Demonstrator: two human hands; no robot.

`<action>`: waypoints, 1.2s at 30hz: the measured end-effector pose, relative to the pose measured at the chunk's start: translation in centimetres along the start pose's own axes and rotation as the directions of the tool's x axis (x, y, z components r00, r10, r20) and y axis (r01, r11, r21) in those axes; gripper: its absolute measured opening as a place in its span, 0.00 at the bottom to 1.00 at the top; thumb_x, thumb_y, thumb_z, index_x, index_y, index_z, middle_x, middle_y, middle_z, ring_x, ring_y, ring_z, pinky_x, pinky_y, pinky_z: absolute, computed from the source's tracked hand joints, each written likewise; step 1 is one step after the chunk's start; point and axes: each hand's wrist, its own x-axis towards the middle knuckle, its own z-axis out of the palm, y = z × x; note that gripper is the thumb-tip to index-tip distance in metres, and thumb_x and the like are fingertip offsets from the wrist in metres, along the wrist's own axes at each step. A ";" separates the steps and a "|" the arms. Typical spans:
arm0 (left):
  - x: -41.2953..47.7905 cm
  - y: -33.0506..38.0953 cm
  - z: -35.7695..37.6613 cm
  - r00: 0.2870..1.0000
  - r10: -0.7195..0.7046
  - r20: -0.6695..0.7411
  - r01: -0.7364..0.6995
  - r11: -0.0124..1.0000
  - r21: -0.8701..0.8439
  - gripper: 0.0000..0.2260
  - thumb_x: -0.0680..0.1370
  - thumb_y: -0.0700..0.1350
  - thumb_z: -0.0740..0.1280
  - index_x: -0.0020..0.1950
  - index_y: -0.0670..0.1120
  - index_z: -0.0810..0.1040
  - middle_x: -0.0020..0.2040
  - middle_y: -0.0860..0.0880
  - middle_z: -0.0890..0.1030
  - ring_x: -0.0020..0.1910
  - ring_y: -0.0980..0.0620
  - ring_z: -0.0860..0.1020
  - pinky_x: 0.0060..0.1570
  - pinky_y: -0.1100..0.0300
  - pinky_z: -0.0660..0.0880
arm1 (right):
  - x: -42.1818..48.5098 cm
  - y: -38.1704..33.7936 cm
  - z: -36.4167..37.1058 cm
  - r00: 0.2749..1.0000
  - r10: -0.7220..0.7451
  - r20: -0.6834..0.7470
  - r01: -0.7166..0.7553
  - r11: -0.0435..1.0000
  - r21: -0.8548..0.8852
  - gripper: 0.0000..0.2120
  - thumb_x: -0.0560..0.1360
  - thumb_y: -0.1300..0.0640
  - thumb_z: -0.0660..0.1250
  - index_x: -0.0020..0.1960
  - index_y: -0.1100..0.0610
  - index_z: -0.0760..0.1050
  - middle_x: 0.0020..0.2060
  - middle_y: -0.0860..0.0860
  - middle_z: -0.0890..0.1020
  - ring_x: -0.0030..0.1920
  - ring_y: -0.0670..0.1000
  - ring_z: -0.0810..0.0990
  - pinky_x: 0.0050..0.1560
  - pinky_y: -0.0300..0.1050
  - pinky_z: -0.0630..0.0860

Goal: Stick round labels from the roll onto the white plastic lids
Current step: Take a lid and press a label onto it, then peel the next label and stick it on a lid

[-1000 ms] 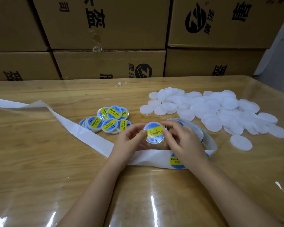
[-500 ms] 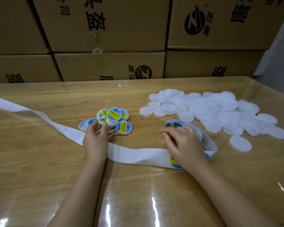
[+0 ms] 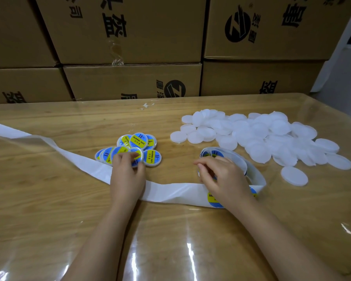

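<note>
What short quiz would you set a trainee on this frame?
1. True or false: the left hand is at the pile of labelled lids.
2. Where do the plain white lids lie? A) to the right of the label roll B) to the left of the labelled lids C) on the floor
3. Fill in: the right hand is at the label ____.
Key: 1 true; 2 A; 3 roll.

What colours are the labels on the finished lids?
The labels are blue with a yellow band and dark print; head view.
</note>
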 end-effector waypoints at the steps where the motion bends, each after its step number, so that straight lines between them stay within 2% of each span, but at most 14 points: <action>1: 0.0 -0.1 0.0 0.999 0.035 0.010 -0.035 0.999 0.002 0.10 0.76 0.38 0.65 0.57 0.41 0.76 0.59 0.44 0.73 0.50 0.55 0.72 0.44 0.66 0.62 | 0.0 0.0 0.0 1.000 0.003 0.000 -0.003 1.000 0.002 0.10 0.74 0.59 0.62 0.48 0.58 0.82 0.29 0.50 0.79 0.34 0.52 0.77 0.42 0.51 0.76; 6: -0.7 1.4 0.0 0.952 0.305 -0.020 -0.306 0.950 -0.062 0.06 0.76 0.35 0.65 0.51 0.40 0.77 0.53 0.46 0.77 0.52 0.57 0.71 0.47 0.70 0.63 | -0.1 0.1 0.0 0.999 0.017 0.028 -0.017 1.000 0.003 0.09 0.75 0.60 0.62 0.49 0.58 0.82 0.31 0.51 0.79 0.35 0.52 0.77 0.40 0.52 0.75; 7: -1.1 1.9 0.1 0.934 0.357 0.014 -0.354 0.931 -0.093 0.05 0.76 0.37 0.65 0.50 0.40 0.78 0.51 0.48 0.77 0.51 0.57 0.72 0.47 0.70 0.64 | -0.1 0.1 0.0 0.999 0.014 0.036 -0.014 1.000 0.004 0.09 0.76 0.60 0.63 0.49 0.58 0.82 0.31 0.51 0.79 0.35 0.52 0.77 0.39 0.52 0.75; 9: -2.1 2.7 0.5 0.888 0.425 0.173 -0.396 0.900 -0.181 0.08 0.76 0.45 0.63 0.49 0.43 0.78 0.47 0.51 0.77 0.46 0.60 0.74 0.47 0.68 0.67 | -0.1 0.2 0.2 1.000 0.005 0.031 -0.006 1.000 0.006 0.08 0.76 0.60 0.63 0.49 0.57 0.82 0.31 0.51 0.78 0.35 0.52 0.76 0.38 0.52 0.74; 12: -3.5 2.9 1.0 0.785 0.447 0.429 -0.383 0.894 -0.232 0.09 0.76 0.56 0.59 0.47 0.54 0.76 0.42 0.58 0.77 0.42 0.61 0.74 0.43 0.65 0.70 | -0.1 0.4 0.2 1.000 0.017 -0.023 -0.017 1.000 0.017 0.10 0.75 0.58 0.62 0.49 0.58 0.82 0.32 0.51 0.79 0.36 0.52 0.77 0.38 0.51 0.75; 15: -3.9 2.5 1.0 0.755 0.473 0.455 -0.445 0.878 -0.175 0.08 0.76 0.58 0.61 0.40 0.57 0.72 0.37 0.59 0.75 0.39 0.60 0.73 0.38 0.61 0.70 | 0.0 0.5 0.3 0.992 -0.073 -0.105 0.067 0.996 -0.060 0.11 0.76 0.59 0.61 0.46 0.60 0.82 0.34 0.51 0.81 0.38 0.54 0.78 0.40 0.49 0.76; 17: -3.8 2.2 0.8 0.769 0.456 0.449 -0.427 0.888 -0.171 0.12 0.77 0.54 0.65 0.34 0.57 0.68 0.33 0.57 0.73 0.35 0.59 0.71 0.35 0.62 0.67 | 0.0 0.7 0.3 0.979 -0.160 -0.129 0.136 0.975 -0.177 0.11 0.76 0.60 0.60 0.44 0.61 0.81 0.37 0.52 0.81 0.39 0.55 0.78 0.42 0.48 0.75; 19: -3.7 1.9 0.3 0.779 0.414 0.471 -0.389 0.908 -0.154 0.15 0.77 0.52 0.66 0.32 0.56 0.66 0.31 0.56 0.72 0.34 0.59 0.70 0.34 0.63 0.65 | 0.3 1.0 0.1 0.976 -0.147 -0.162 0.101 0.960 -0.261 0.11 0.76 0.59 0.59 0.43 0.60 0.80 0.38 0.52 0.80 0.38 0.54 0.77 0.41 0.47 0.74; 22: -2.9 1.4 -0.9 0.810 0.288 0.511 -0.281 0.955 -0.093 0.15 0.77 0.53 0.66 0.32 0.53 0.67 0.30 0.60 0.73 0.32 0.61 0.70 0.33 0.66 0.64 | 0.4 1.6 -0.9 0.984 0.054 -0.167 -0.104 0.946 -0.306 0.12 0.77 0.54 0.58 0.45 0.57 0.79 0.36 0.49 0.81 0.36 0.54 0.78 0.41 0.44 0.70; 25: -1.9 1.4 -1.5 0.819 0.167 0.548 -0.202 0.979 0.003 0.15 0.77 0.54 0.66 0.32 0.51 0.68 0.29 0.57 0.72 0.29 0.61 0.69 0.31 0.65 0.63 | 0.5 2.7 -1.3 0.962 0.274 -0.026 -0.260 0.877 -0.405 0.15 0.80 0.47 0.54 0.50 0.54 0.75 0.33 0.49 0.81 0.38 0.53 0.76 0.45 0.43 0.62; 27: -1.7 1.8 -1.6 0.789 0.122 0.602 -0.196 0.979 0.058 0.16 0.77 0.54 0.66 0.32 0.51 0.68 0.30 0.55 0.71 0.30 0.60 0.68 0.32 0.63 0.64 | 0.6 3.0 -1.5 0.955 0.298 0.018 -0.256 0.848 -0.465 0.19 0.79 0.42 0.48 0.48 0.52 0.73 0.29 0.48 0.80 0.35 0.50 0.74 0.53 0.43 0.63; 29: -1.6 1.8 -2.0 0.758 0.074 0.648 -0.182 0.978 0.101 0.16 0.76 0.55 0.66 0.32 0.51 0.68 0.29 0.56 0.70 0.29 0.61 0.67 0.30 0.65 0.63 | 1.0 3.0 -1.5 0.952 0.300 0.066 -0.236 0.853 -0.465 0.23 0.78 0.40 0.44 0.44 0.52 0.72 0.28 0.48 0.78 0.35 0.50 0.74 0.57 0.45 0.62; 32: -1.0 1.3 -3.6 0.739 0.003 0.674 -0.168 0.969 0.180 0.18 0.76 0.55 0.66 0.31 0.50 0.67 0.27 0.56 0.69 0.27 0.61 0.66 0.29 0.65 0.61 | 0.8 3.6 -2.0 0.960 0.254 0.121 -0.159 0.843 -0.513 0.25 0.77 0.37 0.42 0.42 0.50 0.72 0.28 0.46 0.78 0.35 0.49 0.75 0.55 0.44 0.61; 36: -0.6 0.8 -5.6 0.734 -0.103 0.671 -0.194 0.915 0.353 0.17 0.77 0.55 0.65 0.32 0.49 0.67 0.29 0.55 0.69 0.29 0.58 0.66 0.31 0.62 0.62 | -0.6 5.0 -2.6 0.977 0.190 0.097 -0.097 0.802 -0.589 0.24 0.79 0.40 0.47 0.39 0.52 0.74 0.28 0.48 0.78 0.32 0.51 0.75 0.49 0.46 0.62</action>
